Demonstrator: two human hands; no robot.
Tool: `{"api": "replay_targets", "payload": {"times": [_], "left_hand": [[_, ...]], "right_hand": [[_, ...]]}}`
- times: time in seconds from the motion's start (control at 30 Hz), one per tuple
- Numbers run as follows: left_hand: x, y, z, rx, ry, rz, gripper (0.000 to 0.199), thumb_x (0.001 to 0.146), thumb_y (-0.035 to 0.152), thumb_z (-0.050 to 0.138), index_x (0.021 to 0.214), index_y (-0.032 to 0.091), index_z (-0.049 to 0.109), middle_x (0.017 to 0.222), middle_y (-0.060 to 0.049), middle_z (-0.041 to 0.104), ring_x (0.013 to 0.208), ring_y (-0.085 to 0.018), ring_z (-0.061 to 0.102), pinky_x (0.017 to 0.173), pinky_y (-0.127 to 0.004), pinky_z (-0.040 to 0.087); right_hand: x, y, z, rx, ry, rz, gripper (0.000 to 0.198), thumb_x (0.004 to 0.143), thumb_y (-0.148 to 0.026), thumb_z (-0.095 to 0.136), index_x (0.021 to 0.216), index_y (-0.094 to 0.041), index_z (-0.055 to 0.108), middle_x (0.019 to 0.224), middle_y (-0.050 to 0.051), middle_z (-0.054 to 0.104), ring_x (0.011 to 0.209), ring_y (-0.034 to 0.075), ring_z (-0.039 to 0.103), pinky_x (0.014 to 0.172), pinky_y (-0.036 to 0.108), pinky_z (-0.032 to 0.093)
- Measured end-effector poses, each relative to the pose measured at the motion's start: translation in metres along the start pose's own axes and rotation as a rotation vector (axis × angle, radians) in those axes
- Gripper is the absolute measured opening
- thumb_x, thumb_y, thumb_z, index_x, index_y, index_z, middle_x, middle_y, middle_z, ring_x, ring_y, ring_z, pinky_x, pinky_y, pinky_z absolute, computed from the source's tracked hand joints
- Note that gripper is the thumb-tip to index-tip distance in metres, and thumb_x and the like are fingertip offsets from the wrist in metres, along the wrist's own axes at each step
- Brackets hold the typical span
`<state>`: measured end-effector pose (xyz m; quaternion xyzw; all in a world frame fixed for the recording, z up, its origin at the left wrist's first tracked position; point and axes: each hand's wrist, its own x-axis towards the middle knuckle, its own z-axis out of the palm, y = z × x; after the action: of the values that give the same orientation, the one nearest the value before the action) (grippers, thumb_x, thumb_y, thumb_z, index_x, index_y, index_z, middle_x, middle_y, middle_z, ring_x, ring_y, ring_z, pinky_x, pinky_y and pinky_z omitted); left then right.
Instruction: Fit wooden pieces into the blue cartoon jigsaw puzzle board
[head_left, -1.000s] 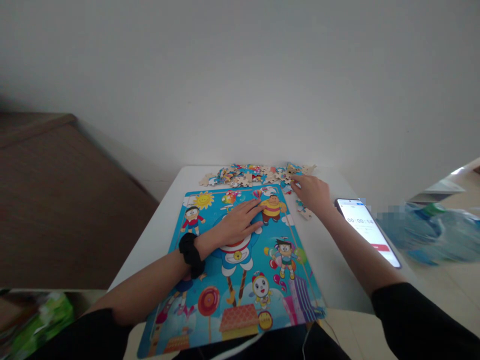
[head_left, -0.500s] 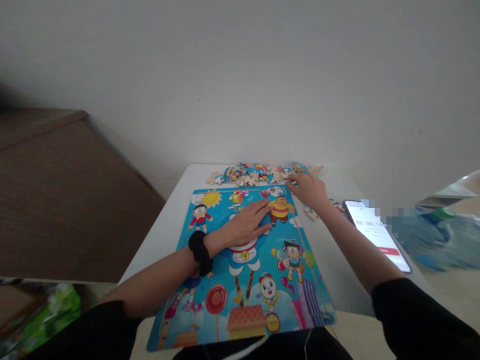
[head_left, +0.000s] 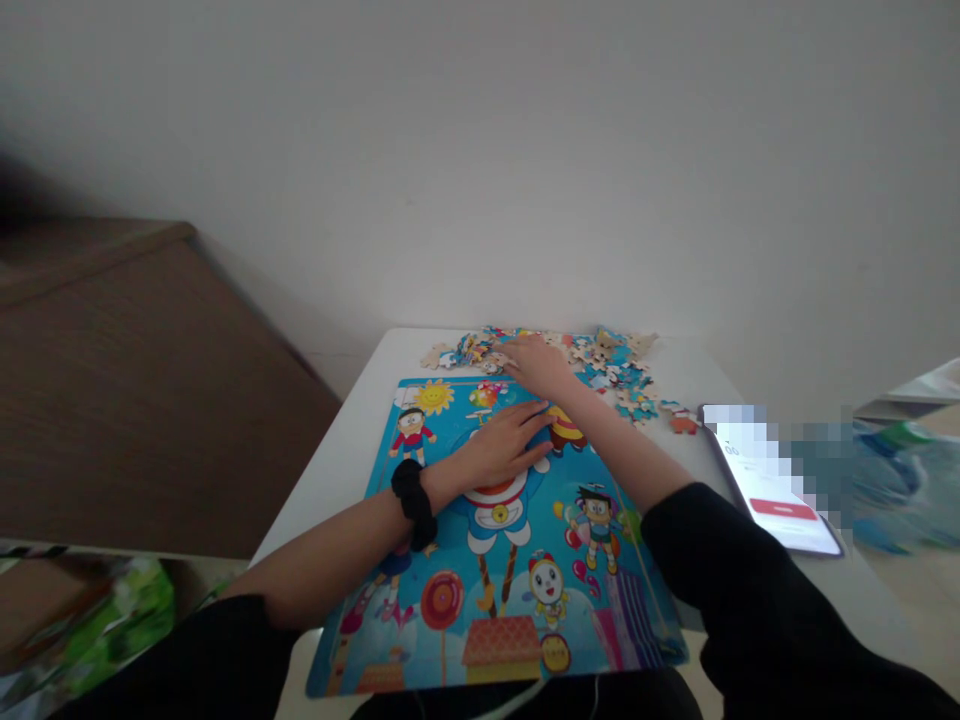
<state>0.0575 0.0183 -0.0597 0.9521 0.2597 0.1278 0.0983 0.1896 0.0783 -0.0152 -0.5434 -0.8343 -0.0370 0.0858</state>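
Observation:
A blue cartoon puzzle board point(head_left: 442, 545) lies flat, its near edge reaching past the table's front. My left hand point(head_left: 504, 445) rests on the middle of it, palm down with fingers stretched out. Beyond the board's far edge is a heap of loose jigsaw pieces point(head_left: 619, 372), some picture side up, some showing bare backs. At the left part of this heap, my right hand point(head_left: 536, 362) reaches in with fingers bent down on the pieces. Its fingertips are too small and blurred to show whether they grip one. The right forearm crosses over the board's upper right figure.
The white table point(head_left: 341, 425) stands against a plain wall. A phone point(head_left: 776, 490) with a lit screen lies at its right side, near an orange piece point(head_left: 682, 420). A brown wooden cabinet point(head_left: 135, 390) is on the left; a clear plastic bag point(head_left: 907, 490) is at far right.
My right hand has moved left along the heap, from its right part to its left part. More pieces show on the right now. My left hand stays on the board.

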Motion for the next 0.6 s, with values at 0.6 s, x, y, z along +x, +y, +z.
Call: {"api": "replay_targets", "payload": {"times": [0.6], "left_hand": [[0.000,-0.003,0.002,-0.070,0.066,0.032,0.038,0.092,0.034,0.039,0.122,0.012,0.047,0.133,-0.015,0.041,0.125,-0.024,0.036,0.105,-0.039,0.031]], "right_hand": [[-0.006,0.006,0.003,0.133,0.208,-0.072,0.033,0.082,-0.031,0.054,0.111,-0.018,0.061,0.111,0.008,0.063,0.101,0.022,0.056,0.085,0.032,0.042]]}}
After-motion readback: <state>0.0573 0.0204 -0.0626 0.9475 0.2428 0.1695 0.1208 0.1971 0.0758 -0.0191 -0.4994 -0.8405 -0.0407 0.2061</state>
